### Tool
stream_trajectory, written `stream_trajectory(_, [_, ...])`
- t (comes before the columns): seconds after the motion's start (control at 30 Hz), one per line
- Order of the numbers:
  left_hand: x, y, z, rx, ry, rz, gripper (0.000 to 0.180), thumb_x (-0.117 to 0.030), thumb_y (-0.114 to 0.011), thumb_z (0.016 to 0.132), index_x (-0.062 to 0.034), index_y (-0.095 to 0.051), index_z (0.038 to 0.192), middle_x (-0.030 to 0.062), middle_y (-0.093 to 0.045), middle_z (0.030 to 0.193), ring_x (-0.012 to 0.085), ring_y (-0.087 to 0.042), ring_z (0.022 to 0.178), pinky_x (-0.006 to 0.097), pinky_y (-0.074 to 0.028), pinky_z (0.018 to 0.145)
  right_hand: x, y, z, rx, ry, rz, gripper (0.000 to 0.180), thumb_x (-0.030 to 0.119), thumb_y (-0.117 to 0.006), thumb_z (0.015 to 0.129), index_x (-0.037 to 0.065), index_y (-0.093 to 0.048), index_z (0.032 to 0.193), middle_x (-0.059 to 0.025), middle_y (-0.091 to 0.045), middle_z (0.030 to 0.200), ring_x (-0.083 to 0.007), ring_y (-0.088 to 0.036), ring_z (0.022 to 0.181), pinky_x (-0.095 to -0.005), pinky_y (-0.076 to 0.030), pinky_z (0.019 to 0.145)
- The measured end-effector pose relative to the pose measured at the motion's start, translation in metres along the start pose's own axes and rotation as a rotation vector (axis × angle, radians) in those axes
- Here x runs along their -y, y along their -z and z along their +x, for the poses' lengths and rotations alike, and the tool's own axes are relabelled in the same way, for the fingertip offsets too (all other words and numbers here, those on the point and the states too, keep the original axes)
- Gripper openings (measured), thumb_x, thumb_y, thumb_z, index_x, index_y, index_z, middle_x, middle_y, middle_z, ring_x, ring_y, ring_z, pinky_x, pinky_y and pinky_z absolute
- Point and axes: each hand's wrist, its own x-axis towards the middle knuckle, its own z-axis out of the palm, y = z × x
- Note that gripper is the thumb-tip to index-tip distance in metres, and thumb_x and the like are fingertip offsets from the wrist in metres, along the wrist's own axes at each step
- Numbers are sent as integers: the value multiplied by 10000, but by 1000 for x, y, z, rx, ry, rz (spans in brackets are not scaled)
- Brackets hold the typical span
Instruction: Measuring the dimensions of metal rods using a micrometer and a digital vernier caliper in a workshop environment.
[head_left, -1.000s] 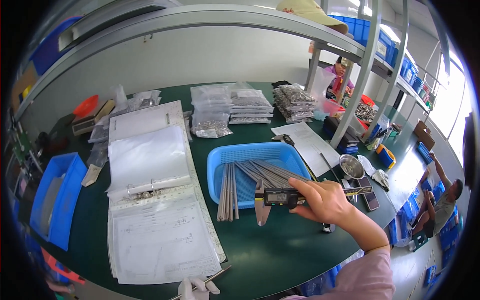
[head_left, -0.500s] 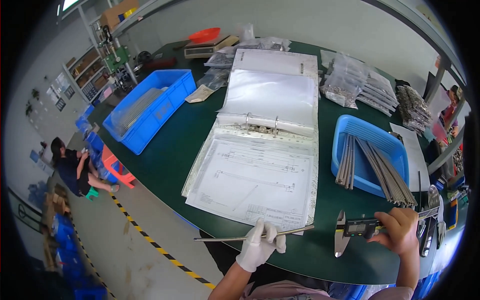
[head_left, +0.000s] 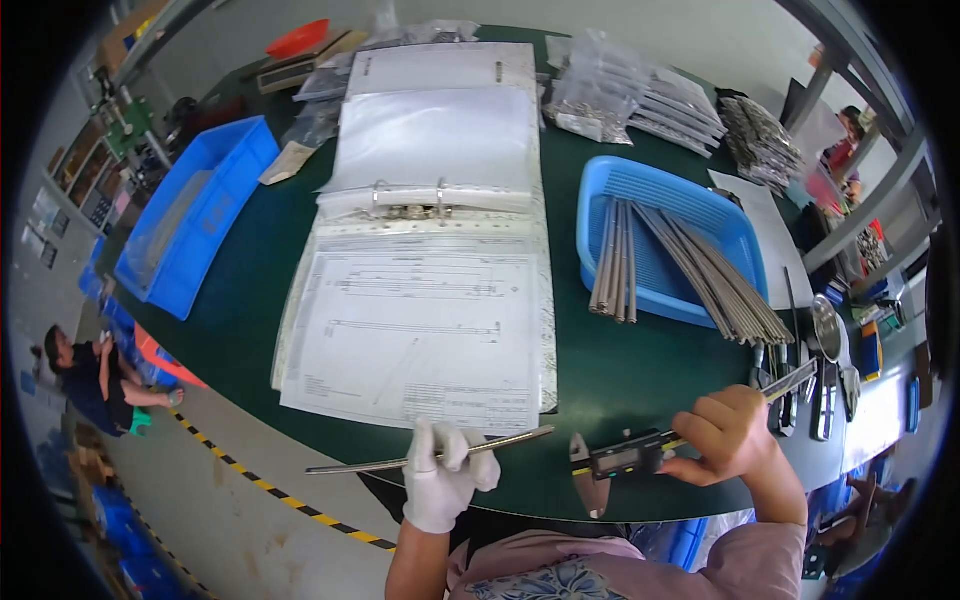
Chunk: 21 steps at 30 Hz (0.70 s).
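My left hand (head_left: 442, 482), in a white glove, is closed around a thin metal rod (head_left: 370, 467) near the table's front edge. The rod lies almost level, its right end slightly higher. My bare right hand (head_left: 728, 432) grips a digital caliper (head_left: 622, 457) by its slider, thumb below and fingers curled on top. The caliper's jaws (head_left: 590, 490) are a little apart from the rod's right end. Just beyond my left hand an open ring binder (head_left: 430, 300) shows a technical drawing of a long rod. A light blue basket (head_left: 748, 235) past my right hand holds several metal rods (head_left: 690, 265).
A darker blue crate (head_left: 225, 205) with bagged rods stands at the left. Bags of small metal parts (head_left: 600, 90) and a scale with a red bowl (head_left: 298, 38) are at the back. Hand tools (head_left: 822, 385) lie at the right. A seated person (head_left: 95, 380) is at far left.
The view has turned to the right, so the table things appear further left. My hands still hold the rod and the caliper, and the caliper's jaw end sits nearer the rod's right end.
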Motion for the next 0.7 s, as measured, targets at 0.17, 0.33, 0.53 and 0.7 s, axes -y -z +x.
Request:
stream_trajectory(0.17, [1,1,3,19,-5,-11,538,-484,-188,894,-115,-313,524,120,-395,452,221,-389,393,314,-340,398,3,-16,-10,9,-28,88,333,405,-644,628,90,-547,677,7,-376,511,-140,-439,388,-258,-322,355])
stream_trajectory(0.33, [5,-3,1,-6,-31,49,540,-490,-198,891,-119,-314,517,122,-391,430,215,-376,371,308,-330,384,5,-23,-12,-17,-38,133,331,397,-643,643,84,-556,707,9,-386,521,-136,-449,396,-256,-324,350])
stream_trajectory(0.53, [4,-13,3,-20,-68,45,514,-472,-196,899,-160,-248,494,25,-266,368,149,-227,296,270,-214,311,1,-27,-14,-18,-41,158,328,389,-641,657,77,-559,714,8,-390,529,-132,-451,402,-256,-322,346])
stream_trajectory(0.7, [2,-9,4,18,-81,-3,532,-472,-166,901,-164,-202,469,-20,-192,343,107,-118,274,251,-125,293,1,-27,-15,-15,-1,178,375,412,-638,658,54,-592,761,5,-394,519,-149,-446,397,-265,-303,341])
